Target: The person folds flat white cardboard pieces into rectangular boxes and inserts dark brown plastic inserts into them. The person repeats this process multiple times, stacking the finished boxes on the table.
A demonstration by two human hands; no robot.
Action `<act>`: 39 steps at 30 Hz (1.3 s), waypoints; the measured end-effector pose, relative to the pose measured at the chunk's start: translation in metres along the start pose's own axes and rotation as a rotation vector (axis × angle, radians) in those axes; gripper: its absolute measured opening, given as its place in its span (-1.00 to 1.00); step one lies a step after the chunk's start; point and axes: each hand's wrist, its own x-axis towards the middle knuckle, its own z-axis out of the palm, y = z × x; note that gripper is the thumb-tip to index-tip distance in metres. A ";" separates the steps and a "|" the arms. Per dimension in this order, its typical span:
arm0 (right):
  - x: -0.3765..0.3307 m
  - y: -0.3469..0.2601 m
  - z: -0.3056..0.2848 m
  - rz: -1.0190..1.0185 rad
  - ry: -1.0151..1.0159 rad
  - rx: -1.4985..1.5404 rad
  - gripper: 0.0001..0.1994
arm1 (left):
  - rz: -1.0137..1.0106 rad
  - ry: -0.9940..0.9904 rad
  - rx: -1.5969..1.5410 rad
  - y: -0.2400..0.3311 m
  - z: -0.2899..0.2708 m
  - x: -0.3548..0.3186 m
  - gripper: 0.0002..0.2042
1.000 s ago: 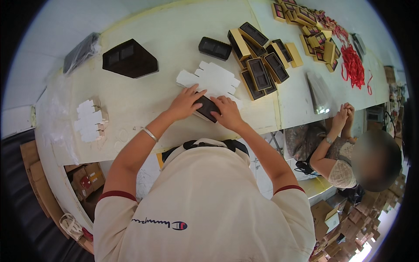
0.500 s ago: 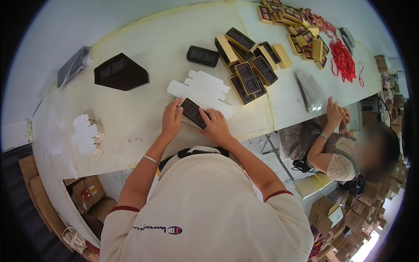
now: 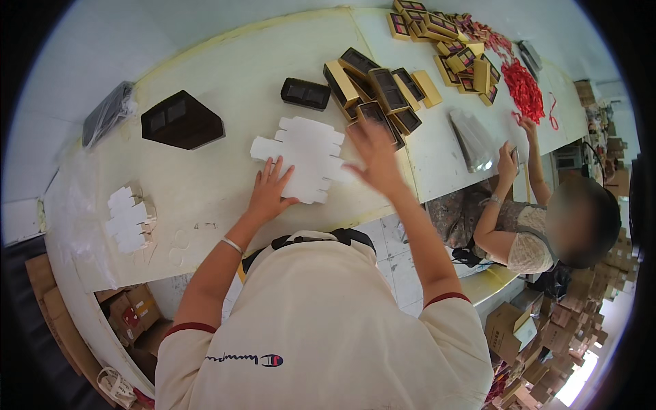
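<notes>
My left hand (image 3: 270, 188) lies with fingers spread on the lower left part of a flat white die-cut cardboard blank (image 3: 307, 157). My right hand (image 3: 376, 154), smeared by motion, is raised at the blank's right side with thumb and fingers apart. It overlaps the near edge of a pile of gold boxes with black inner trays (image 3: 387, 90), and I see nothing held in it. One black tray (image 3: 305, 93) lies apart, just beyond the blank.
Stacked black trays (image 3: 181, 119), a wrapped dark bundle (image 3: 109, 113) and more white blanks (image 3: 130, 219) are on the left. Clear plastic sleeves (image 3: 471, 140), filled gold boxes (image 3: 465, 61) and red ribbons (image 3: 524, 92) lie to the right, where a co-worker (image 3: 516, 232) sits.
The black-trayed box has left my hands; another such box now tops the pile. My right hand moved up and right toward the pile; my left hand settled on the blank.
</notes>
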 end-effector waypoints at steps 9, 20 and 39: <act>-0.055 -0.048 0.083 0.043 -0.330 0.065 -0.33 | 0.070 0.172 0.103 0.014 -0.006 -0.013 -0.31; -0.046 -0.035 0.079 -0.127 -0.319 0.224 -0.76 | 0.129 -0.114 -0.167 0.008 -0.049 0.011 -0.69; -0.031 -0.036 0.079 0.060 -0.233 0.509 -0.90 | -0.165 -0.122 -0.456 0.007 -0.052 0.021 -0.86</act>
